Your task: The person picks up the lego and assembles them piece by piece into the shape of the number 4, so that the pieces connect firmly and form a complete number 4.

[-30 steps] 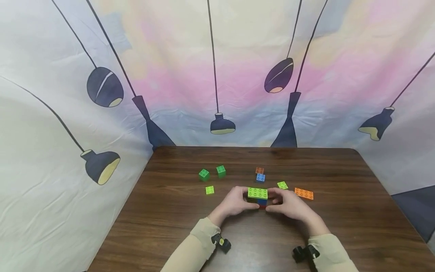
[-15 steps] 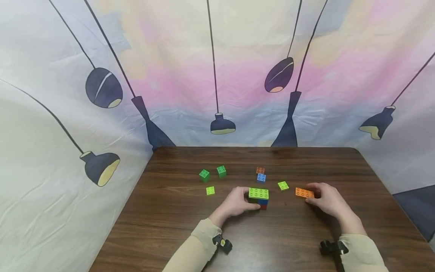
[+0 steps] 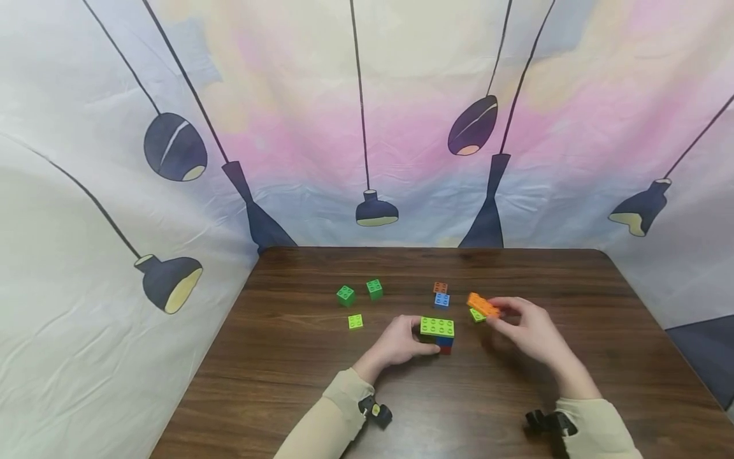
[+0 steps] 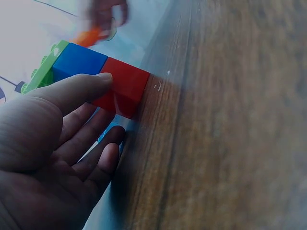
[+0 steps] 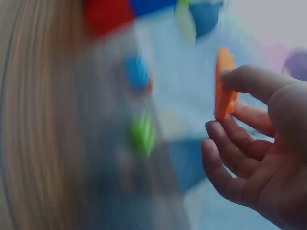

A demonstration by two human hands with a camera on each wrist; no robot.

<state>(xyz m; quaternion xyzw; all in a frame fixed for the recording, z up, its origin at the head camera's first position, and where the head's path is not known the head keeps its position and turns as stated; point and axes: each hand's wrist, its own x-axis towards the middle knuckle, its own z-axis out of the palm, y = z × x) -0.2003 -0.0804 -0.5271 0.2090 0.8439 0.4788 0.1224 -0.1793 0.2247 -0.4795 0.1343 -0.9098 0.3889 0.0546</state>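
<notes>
Near the middle of the table stands a stack of toy bricks: a lime-green plate (image 3: 438, 327) on top, a blue brick (image 4: 79, 61) under it and a red brick (image 4: 127, 86) at the bottom. My left hand (image 3: 397, 344) grips this stack from its left side, the thumb across the red and blue bricks. To the right, my right hand (image 3: 530, 328) pinches a thin orange brick (image 3: 483, 305) by one end. The orange brick is raised off the table and tilted, partly over a small lime-green brick (image 3: 477, 315) in the head view.
Two green bricks (image 3: 374, 289) and a small lime brick (image 3: 355, 321) lie at the left of the wooden table (image 3: 298, 357). A light blue brick (image 3: 441, 300) sits against an orange-brown one (image 3: 440, 287) behind the stack. A printed cloth (image 3: 321, 127) hangs beyond the table.
My right hand has let go of the stack, moved right to the orange brick, lifted it and carried it back leftward. The left hand has stayed on the stack.
</notes>
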